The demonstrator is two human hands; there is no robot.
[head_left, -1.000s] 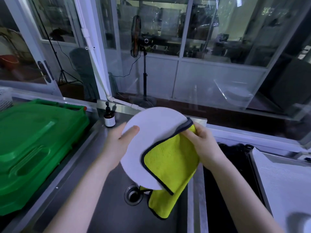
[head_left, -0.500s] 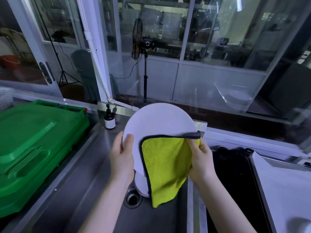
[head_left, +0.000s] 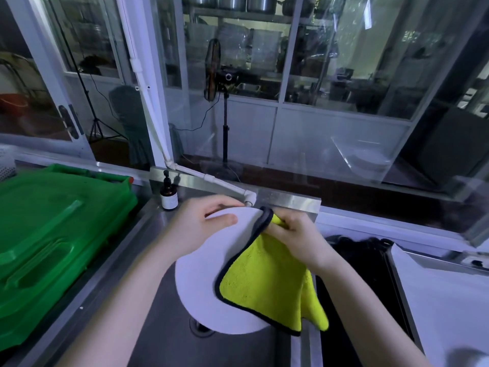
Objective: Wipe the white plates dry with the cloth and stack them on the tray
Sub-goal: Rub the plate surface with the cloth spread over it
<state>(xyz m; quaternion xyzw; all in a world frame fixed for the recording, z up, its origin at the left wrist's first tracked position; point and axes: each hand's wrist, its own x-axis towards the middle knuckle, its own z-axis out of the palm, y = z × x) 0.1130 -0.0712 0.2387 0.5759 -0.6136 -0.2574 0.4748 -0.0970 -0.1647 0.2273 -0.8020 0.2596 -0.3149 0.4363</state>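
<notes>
I hold a round white plate point(head_left: 198, 282) over the steel sink point(head_left: 169, 345), its face tilted toward me. My left hand point(head_left: 197, 229) grips its upper left rim, thumb on the face and fingers behind. My right hand point(head_left: 293, 239) pinches the top of a yellow cloth point(head_left: 264, 282) with a dark border against the plate's upper right. The cloth hangs down over the plate's right half and past its lower edge. The sink drain point(head_left: 201, 327) peeks out under the plate.
A green plastic crate point(head_left: 53, 234) fills the counter to the left. A small brown pump bottle point(head_left: 168, 194) stands at the sink's back edge beside a white pipe point(head_left: 211, 178). A dark basin point(head_left: 354, 287) and a white surface point(head_left: 444, 300) lie to the right.
The plate has come lower and tilted flatter toward me. My left hand shifted from its left edge to the upper rim. My right hand bunched the cloth at the plate's top.
</notes>
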